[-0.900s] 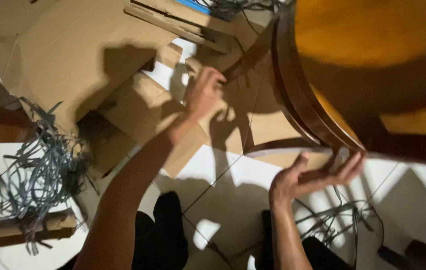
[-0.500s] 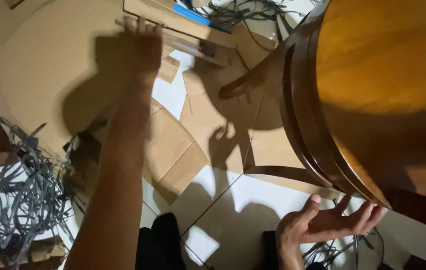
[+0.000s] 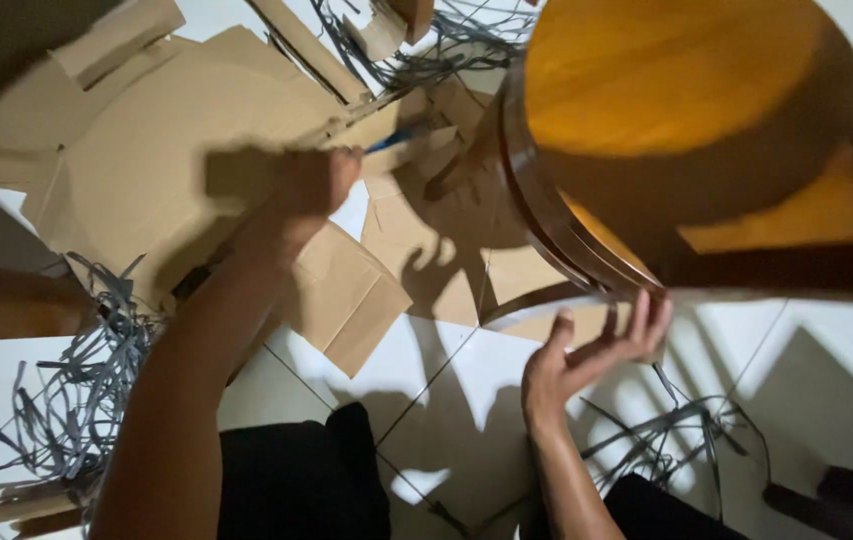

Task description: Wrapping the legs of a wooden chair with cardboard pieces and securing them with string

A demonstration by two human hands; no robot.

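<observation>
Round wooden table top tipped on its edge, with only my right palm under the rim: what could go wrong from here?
The wooden table top leans on the open right hand alone; it might slip or roll onto the fingers. The left hand is away at the cardboard pieces, so it cannot steady the wood. Loose grey straps and cardboard on the tile floor could let the rim slide.
</observation>
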